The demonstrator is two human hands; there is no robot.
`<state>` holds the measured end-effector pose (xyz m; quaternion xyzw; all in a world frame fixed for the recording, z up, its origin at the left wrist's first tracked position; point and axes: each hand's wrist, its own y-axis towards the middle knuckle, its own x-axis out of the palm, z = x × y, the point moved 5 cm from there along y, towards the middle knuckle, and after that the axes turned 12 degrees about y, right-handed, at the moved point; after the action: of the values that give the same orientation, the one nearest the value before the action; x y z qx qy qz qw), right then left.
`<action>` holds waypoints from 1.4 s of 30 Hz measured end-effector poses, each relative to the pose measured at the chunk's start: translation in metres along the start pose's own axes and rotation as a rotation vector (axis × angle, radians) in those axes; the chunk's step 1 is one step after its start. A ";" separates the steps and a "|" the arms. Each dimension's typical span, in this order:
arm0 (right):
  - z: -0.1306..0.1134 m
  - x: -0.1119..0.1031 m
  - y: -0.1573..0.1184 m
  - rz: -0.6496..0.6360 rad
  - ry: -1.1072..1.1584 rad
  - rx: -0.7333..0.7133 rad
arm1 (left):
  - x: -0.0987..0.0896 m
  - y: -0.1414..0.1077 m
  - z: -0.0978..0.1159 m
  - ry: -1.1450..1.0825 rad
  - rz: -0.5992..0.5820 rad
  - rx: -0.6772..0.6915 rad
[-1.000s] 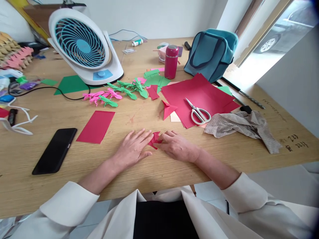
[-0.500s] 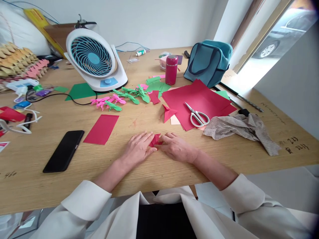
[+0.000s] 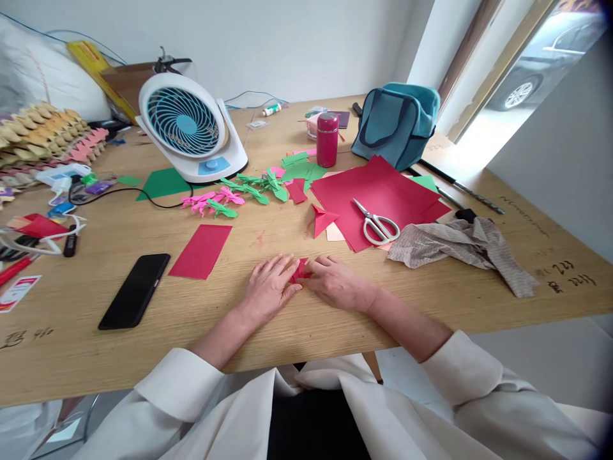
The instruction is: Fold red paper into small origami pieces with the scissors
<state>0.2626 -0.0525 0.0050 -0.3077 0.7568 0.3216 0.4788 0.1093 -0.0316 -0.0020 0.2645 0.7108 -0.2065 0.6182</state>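
Note:
Between my two hands a small folded piece of red paper [image 3: 300,271] lies on the wooden table, partly covered by fingers. My left hand [image 3: 272,281] rests flat over its left side, fingers stretched out. Curled fingers of my right hand [image 3: 335,281] grip the paper's right edge; the fingertips are partly hidden. Just beyond, a folded red paper shape [image 3: 324,220] stands beside a stack of red sheets [image 3: 368,182]. White-handled scissors [image 3: 378,225] lie on that stack. To the left is a red paper rectangle [image 3: 201,252].
A black phone [image 3: 135,291] lies at left. Behind are several pink and green folded paper figures [image 3: 249,188], a fan [image 3: 191,128], a red flask [image 3: 327,140] and a blue bag [image 3: 396,124]. A crumpled cloth [image 3: 460,249] lies at right.
The camera view has turned slightly left, so objects appear shifted. Both hands stay at the small red paper, with the fingers nearly unchanged.

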 end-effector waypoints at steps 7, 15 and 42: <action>-0.002 -0.002 0.000 -0.001 -0.022 -0.006 | 0.010 -0.007 -0.001 -0.042 -0.030 0.015; -0.002 0.000 0.001 -0.007 -0.002 0.012 | 0.015 -0.008 -0.004 -0.035 -0.042 0.069; -0.015 -0.004 -0.001 -0.071 -0.046 0.028 | -0.004 0.035 -0.016 -0.193 -0.002 -0.337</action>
<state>0.2569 -0.0644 0.0135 -0.3202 0.7387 0.3008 0.5112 0.1193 0.0049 0.0059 0.1355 0.6731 -0.1098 0.7187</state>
